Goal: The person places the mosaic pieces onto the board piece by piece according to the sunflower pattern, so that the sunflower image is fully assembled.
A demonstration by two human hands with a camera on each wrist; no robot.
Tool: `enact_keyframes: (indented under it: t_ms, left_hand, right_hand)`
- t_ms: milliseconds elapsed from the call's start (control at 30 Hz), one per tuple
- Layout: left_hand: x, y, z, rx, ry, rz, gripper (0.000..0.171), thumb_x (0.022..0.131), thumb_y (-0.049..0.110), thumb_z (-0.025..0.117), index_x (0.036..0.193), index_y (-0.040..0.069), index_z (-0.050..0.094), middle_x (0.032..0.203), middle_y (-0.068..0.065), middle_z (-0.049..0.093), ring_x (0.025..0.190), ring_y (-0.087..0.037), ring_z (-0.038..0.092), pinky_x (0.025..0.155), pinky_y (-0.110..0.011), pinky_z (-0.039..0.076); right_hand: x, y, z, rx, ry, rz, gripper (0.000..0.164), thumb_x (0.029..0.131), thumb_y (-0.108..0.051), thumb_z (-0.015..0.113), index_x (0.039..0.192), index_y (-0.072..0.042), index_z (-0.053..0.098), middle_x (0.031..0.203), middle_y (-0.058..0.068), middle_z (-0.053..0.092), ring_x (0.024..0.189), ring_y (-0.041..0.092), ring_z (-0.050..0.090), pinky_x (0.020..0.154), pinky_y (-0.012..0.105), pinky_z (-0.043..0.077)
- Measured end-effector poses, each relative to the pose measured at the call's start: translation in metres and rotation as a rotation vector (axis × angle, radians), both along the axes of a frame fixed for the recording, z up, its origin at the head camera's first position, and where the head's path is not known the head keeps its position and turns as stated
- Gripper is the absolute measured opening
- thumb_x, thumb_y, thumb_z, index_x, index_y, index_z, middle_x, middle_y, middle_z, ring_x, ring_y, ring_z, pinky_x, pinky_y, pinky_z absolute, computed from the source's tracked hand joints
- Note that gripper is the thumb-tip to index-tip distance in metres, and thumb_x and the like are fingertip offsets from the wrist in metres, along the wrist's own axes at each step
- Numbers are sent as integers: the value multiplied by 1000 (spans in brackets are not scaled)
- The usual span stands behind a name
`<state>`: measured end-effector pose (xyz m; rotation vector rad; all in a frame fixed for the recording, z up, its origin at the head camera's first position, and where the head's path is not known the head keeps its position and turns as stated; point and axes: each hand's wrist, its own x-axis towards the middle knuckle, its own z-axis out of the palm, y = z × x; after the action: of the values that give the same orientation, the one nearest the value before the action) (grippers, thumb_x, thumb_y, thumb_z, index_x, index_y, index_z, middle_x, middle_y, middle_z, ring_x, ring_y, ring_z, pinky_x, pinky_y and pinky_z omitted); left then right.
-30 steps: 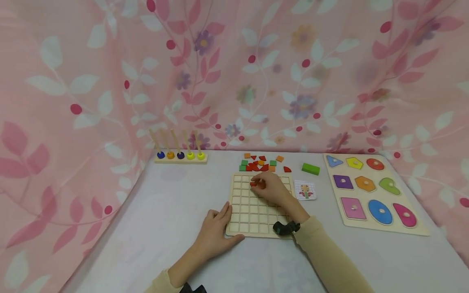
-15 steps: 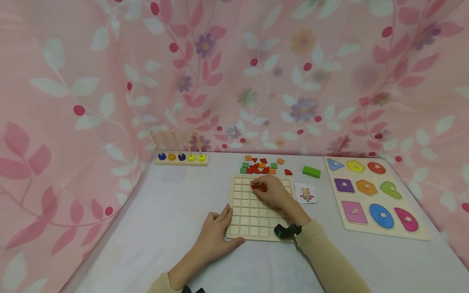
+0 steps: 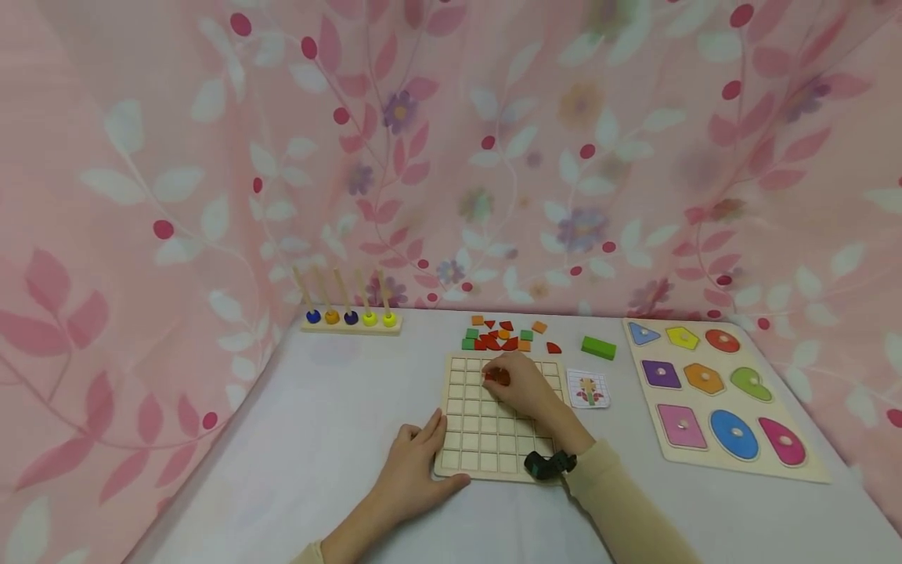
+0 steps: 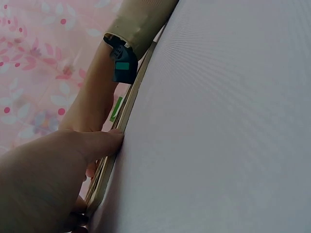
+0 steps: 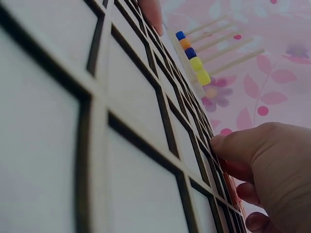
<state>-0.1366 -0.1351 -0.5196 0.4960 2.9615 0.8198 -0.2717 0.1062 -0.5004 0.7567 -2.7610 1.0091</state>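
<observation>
A wooden grid board (image 3: 454, 423) with rows of square recesses lies on the table. My left hand (image 3: 412, 474) rests at its near-left corner, thumb (image 4: 109, 141) against the near edge and fingers along the left edge. My right hand (image 3: 527, 385) is over the upper middle of the board, pinching a small red piece (image 3: 488, 377) between thumb and fingertips. The hand partly hides that piece, so its outline cannot be told. Beyond the far edge lie loose red, green and orange pieces (image 3: 510, 345). A picture card (image 3: 588, 390) with a flower pattern sits right of the board.
A green block (image 3: 598, 348) lies behind the card. Farther right is a shape puzzle board (image 3: 747, 462) with knobbed pieces. At the back left stands a peg stand (image 3: 352, 329) with coloured rings. A pink floral curtain (image 3: 451, 157) hangs behind the table.
The head view has tilted up, so everything sits lower in the picture. Both hands keep nearly the same places on the board; the right still pinches the red piece, its fingers shifting slightly.
</observation>
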Motion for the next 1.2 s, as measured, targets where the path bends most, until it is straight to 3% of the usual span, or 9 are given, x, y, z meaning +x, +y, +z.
enact_keyframes:
  t_ms: [200, 400, 700, 1200]
  left_hand:
    - [0, 2, 2, 14, 35, -7, 106, 87, 70, 75, 159, -2, 44, 170, -13, 37, 107, -17, 41, 86, -35, 41]
    - [1, 1, 3, 13, 37, 1, 105, 86, 68, 77, 159, -1, 43, 170, -13, 37, 110, -18, 43, 89, -37, 42]
    - [-1, 2, 2, 5, 37, -5, 106, 87, 68, 76, 159, -1, 43, 170, -14, 36, 109, -19, 43, 87, -36, 42]
    - [-1, 3, 5, 3, 26, 7, 103, 87, 65, 77, 159, 0, 43, 170, -13, 36, 109, -19, 43, 88, -35, 41]
  right_hand:
    - [-1, 3, -3, -46, 61, 16, 19, 93, -13, 82, 112, -10, 80, 112, 5, 76, 108, 27, 62, 96, 48, 51]
    - [-5, 2, -7, -57, 53, 66, 22, 95, -10, 80, 117, -10, 80, 118, 3, 78, 112, 26, 64, 100, 49, 50]
    - [-4, 4, -6, -61, 14, 31, 23, 94, -12, 81, 117, -11, 80, 115, 2, 77, 103, 21, 60, 93, 43, 50]
    - [-5, 9, -5, -70, -6, 2, 25, 94, -13, 80, 119, -10, 79, 121, 6, 76, 112, 26, 63, 99, 47, 53]
